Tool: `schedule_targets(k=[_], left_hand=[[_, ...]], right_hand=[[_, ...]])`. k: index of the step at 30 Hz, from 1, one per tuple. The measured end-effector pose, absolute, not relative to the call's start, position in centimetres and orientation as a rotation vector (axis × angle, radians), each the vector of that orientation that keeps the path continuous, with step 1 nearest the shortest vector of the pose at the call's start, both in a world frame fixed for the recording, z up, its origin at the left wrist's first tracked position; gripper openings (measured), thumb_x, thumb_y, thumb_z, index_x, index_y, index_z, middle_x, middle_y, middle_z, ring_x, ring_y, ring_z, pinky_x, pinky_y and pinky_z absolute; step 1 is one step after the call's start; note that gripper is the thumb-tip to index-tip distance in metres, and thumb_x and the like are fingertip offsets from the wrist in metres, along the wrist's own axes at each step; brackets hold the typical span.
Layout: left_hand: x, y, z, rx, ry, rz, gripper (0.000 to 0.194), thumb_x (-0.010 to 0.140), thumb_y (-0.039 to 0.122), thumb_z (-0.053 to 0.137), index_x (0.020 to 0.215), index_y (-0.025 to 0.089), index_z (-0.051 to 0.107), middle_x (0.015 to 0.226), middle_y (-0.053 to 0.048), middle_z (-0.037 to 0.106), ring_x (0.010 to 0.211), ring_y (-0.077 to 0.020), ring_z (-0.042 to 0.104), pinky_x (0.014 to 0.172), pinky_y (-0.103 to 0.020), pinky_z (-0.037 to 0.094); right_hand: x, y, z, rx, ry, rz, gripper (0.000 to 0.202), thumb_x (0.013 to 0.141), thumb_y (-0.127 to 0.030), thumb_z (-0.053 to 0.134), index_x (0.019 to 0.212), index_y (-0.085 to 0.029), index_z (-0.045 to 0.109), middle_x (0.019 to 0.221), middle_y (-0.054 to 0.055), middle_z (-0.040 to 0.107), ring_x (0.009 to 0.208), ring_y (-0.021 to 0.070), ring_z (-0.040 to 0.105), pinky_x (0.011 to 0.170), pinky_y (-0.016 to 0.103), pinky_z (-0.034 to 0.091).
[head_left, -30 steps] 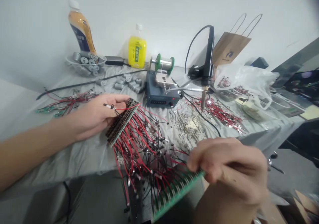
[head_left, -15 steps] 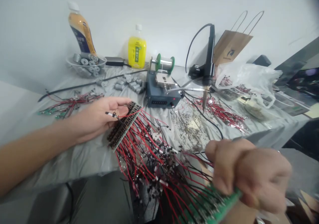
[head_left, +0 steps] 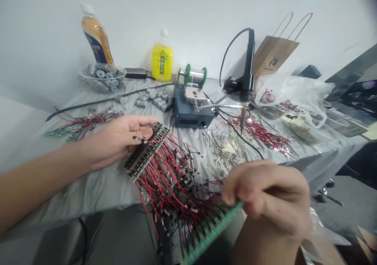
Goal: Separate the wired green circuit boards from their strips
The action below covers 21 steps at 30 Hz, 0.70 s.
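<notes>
Above the grey-covered workbench [head_left: 88, 186], the left hand [head_left: 118, 141] is lying palm-up, its fingers curling loosely around the end of a dark component strip [head_left: 147, 151]. Nearer the camera, the right hand [head_left: 268, 198] is pinching a green circuit board [head_left: 212, 233] between closed fingertips, holding it off the bench's front edge. Red and black wires [head_left: 173, 182] are sagging in a tangle between both strips. Compared with half a second ago, the right hand is sitting higher and further left, slackening the wires.

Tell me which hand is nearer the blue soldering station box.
Left. The left hand lies just left of the blue soldering station box; the right hand is farther, nearer the camera.
</notes>
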State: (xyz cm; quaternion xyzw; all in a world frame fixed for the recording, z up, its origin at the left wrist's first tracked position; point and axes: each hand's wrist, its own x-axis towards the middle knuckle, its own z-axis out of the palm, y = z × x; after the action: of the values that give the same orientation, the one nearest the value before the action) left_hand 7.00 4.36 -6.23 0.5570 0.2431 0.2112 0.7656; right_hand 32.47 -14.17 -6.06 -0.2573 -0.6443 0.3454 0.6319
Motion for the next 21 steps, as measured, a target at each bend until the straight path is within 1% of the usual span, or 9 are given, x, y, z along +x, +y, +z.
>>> schedule_targets(k=[4,8,10,11,13,16,21], left_hand=[[7.0,4.3,-6.3,1.211,0.531,0.459,0.036,0.089,0.038,0.091,0.112,0.013,0.081,0.089,-0.006,0.081,0.076,-0.0147,0.072,0.070,-0.020,0.056],[7.0,4.3,-6.4,1.203,0.533,0.454,0.034,0.090,0.039,0.089,0.111,0.014,0.081,0.089,-0.006,0.080,0.078,-0.0157,0.073,0.071,-0.022,0.058],[7.0,4.3,-6.4,1.201,0.539,0.468,0.032,0.088,0.033,0.090,0.112,0.014,0.081,0.090,-0.005,0.081,0.079,-0.0146,0.073,0.074,-0.021,0.057],[7.0,4.3,-6.3,1.201,0.546,0.474,0.032,0.086,0.030,0.091,0.112,0.014,0.080,0.090,-0.005,0.081,0.079,-0.0139,0.072,0.074,-0.020,0.057],[7.1,4.3,-6.3,1.205,0.558,0.480,0.033,0.086,0.030,0.092,0.112,0.014,0.079,0.090,-0.005,0.081,0.079,-0.0139,0.072,0.073,-0.020,0.057],[7.1,4.3,-6.2,1.205,0.569,0.484,0.035,0.086,0.030,0.091,0.113,0.013,0.079,0.091,-0.007,0.082,0.078,-0.0153,0.073,0.070,-0.021,0.057],[7.2,4.4,-6.4,1.181,0.549,0.517,0.031,0.082,0.016,0.087,0.112,0.015,0.079,0.092,-0.005,0.082,0.082,-0.0146,0.074,0.077,-0.021,0.058]], right_hand=[[32.4,-13.9,-6.0,-0.518,-1.451,0.850,0.019,0.094,-0.018,0.085,0.113,-0.014,0.086,0.085,0.009,0.085,0.071,0.0189,0.080,0.057,0.024,0.062],[33.1,-13.6,-5.8,-0.418,-1.526,0.880,0.022,0.095,-0.015,0.083,0.117,-0.012,0.085,0.088,0.009,0.085,0.069,0.0159,0.079,0.060,0.024,0.063],[33.4,-13.5,-5.9,-0.408,-1.538,0.862,0.021,0.096,-0.014,0.081,0.117,-0.011,0.085,0.085,0.008,0.084,0.070,0.0159,0.079,0.060,0.024,0.063],[33.4,-13.5,-5.9,-0.381,-1.520,0.847,0.021,0.096,-0.014,0.080,0.116,-0.012,0.085,0.080,0.006,0.082,0.068,0.0151,0.078,0.058,0.022,0.062],[33.4,-13.5,-6.1,-0.368,-1.482,0.822,0.019,0.096,-0.015,0.079,0.114,-0.013,0.085,0.074,0.004,0.080,0.065,0.0140,0.077,0.056,0.021,0.060],[33.1,-13.5,-6.3,-0.471,-1.477,0.799,0.016,0.095,-0.016,0.082,0.111,-0.013,0.086,0.079,0.006,0.081,0.070,0.0165,0.079,0.059,0.023,0.064],[32.3,-13.3,-6.2,-0.456,-1.462,0.854,0.020,0.094,-0.014,0.084,0.113,-0.011,0.086,0.083,0.010,0.084,0.071,0.0184,0.081,0.058,0.023,0.064]])
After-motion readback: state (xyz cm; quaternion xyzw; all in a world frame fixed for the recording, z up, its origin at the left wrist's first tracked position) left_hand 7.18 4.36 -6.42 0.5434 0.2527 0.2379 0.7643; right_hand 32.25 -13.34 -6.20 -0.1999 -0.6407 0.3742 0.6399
